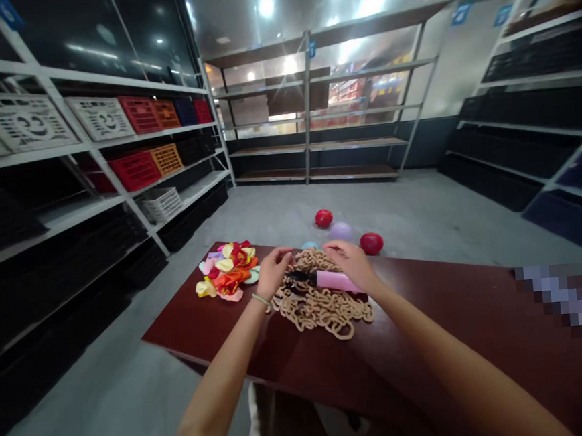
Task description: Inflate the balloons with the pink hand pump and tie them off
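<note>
My left hand [274, 271] is raised over the left side of a heap of tan ring-shaped links [323, 309] on the table. Its fingers bend loosely inward, and I see nothing held in them. Opposite it, my right hand [351, 262] hangs above the heap with fingers pointing left, apart and apparently holding nothing. A pink hand pump with a black end [333, 280] lies across the links, its right end partly hidden by my right hand. Between the hands, a light blue balloon [310, 245] shows just past the heap. Limp, colourful balloons [230, 270] lie left of my left hand.
The dark red-brown table [302, 358] spans the foreground. Beyond it, red balloons [371, 243] and a purple balloon [341, 231] rest on the floor. Racks with plastic crates [139, 169] stand left; a metal shelf [310, 148] stands behind. A blurred patch [569, 297] covers the table's right end.
</note>
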{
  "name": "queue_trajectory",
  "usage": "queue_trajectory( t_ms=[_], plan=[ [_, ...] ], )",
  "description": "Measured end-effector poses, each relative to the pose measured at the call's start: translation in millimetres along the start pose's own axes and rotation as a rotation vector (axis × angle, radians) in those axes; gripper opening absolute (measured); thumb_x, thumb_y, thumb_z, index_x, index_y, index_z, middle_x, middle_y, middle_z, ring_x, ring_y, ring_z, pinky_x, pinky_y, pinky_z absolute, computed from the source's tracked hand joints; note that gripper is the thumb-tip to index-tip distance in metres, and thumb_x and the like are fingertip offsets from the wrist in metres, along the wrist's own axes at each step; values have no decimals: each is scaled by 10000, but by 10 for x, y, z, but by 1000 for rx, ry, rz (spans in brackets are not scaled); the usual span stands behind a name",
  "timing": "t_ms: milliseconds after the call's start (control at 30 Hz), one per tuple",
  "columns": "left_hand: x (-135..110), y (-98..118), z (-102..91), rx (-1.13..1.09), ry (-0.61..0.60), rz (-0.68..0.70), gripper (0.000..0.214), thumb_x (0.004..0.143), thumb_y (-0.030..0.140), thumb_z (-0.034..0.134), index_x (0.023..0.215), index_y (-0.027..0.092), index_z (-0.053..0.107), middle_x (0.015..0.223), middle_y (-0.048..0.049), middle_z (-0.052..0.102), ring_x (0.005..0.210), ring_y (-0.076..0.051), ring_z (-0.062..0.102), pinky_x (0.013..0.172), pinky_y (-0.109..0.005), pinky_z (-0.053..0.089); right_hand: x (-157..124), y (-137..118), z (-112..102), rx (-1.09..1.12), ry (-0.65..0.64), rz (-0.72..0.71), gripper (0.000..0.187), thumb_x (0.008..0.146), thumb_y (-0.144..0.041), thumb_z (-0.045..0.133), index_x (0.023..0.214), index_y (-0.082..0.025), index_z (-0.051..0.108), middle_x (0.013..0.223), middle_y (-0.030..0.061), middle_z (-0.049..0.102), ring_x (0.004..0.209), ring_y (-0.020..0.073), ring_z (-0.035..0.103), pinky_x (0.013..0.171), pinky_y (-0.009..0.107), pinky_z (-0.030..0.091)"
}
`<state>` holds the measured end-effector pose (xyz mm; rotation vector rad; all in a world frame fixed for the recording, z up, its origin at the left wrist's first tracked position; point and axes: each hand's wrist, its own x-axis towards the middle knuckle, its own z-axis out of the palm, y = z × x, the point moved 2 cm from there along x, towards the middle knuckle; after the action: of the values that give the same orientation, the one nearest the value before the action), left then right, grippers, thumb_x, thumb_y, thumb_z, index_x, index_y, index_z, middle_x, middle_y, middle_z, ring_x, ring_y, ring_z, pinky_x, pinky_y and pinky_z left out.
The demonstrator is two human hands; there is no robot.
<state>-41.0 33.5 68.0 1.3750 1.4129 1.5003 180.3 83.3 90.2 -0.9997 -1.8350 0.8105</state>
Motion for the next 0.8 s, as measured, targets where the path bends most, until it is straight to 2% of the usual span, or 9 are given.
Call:
queue_trajectory(
  t_ms=[167, 300, 400, 500, 600, 700, 800],
  plan=[
    [-395, -264, -611, 123, 103, -14, 247, 862, 344, 602, 1016, 178, 701, 864, -56, 735, 792, -183, 694, 737, -293, 536, -91, -190, 735, 0, -195, -107, 184, 905, -310, 544, 985, -239, 693, 1027, 47, 736, 944, 202, 687, 864, 370, 528],
    [-645, -465, -1118, 159, 300, -66, 272, 884, 387, 580, 1006, 175, 697, 841, -62, 735, 770, -190, 696, 732, -302, 536, -56, -250, 1349, -8, -301, -159, 177, 908, -230, 544, 1013, -226, 686, 1018, 51, 737, 927, 185, 691, 863, 347, 529],
    [-796, -565, -1381, 252, 463, -61, 266, 895, 394, 569, 986, 183, 701, 858, -59, 737, 781, -191, 693, 753, -301, 525, 3, -277, 1794, -25, -341, -185, 194, 896, -181, 558, 1041, -221, 680, 995, 55, 736, 892, 186, 692, 849, 348, 528],
    [-886, -608, -1495, 343, 608, -42, 263, 906, 395, 558, 983, 190, 705, 885, -57, 739, 817, -191, 688, 802, -301, 511, 68, -349, 2181, -43, -358, -220, 219, 887, -161, 573, 1072, -222, 673, 1025, 61, 722, 940, 199, 672, 881, 364, 509],
    [-894, -637, -1507, 344, 657, -55, 272, 911, 403, 552, 1001, 198, 705, 924, -59, 743, 835, -191, 692, 807, -299, 514, 127, -440, 2477, -54, -360, -251, 227, 891, -186, 586, 1099, -230, 667, 1105, 74, 692, 1032, 209, 633, 934, 368, 475],
    [-865, -668, -1505, 332, 661, -73, 275, 912, 411, 550, 1003, 203, 705, 912, -56, 744, 825, -188, 697, 803, -301, 521, 179, -479, 2664, -70, -348, -236, 202, 888, -243, 608, 1074, -213, 681, 1097, 99, 677, 1018, 225, 620, 922, 373, 465],
    [-849, -684, -1516, 294, 682, -98, 292, 914, 427, 541, 1000, 195, 698, 859, -50, 738, 761, -175, 692, 762, -290, 529, 231, -467, 2725, -73, -350, -194, 134, 871, -203, 607, 962, -204, 706, 999, 84, 697, 925, 212, 632, 870, 352, 468]
  ],
)
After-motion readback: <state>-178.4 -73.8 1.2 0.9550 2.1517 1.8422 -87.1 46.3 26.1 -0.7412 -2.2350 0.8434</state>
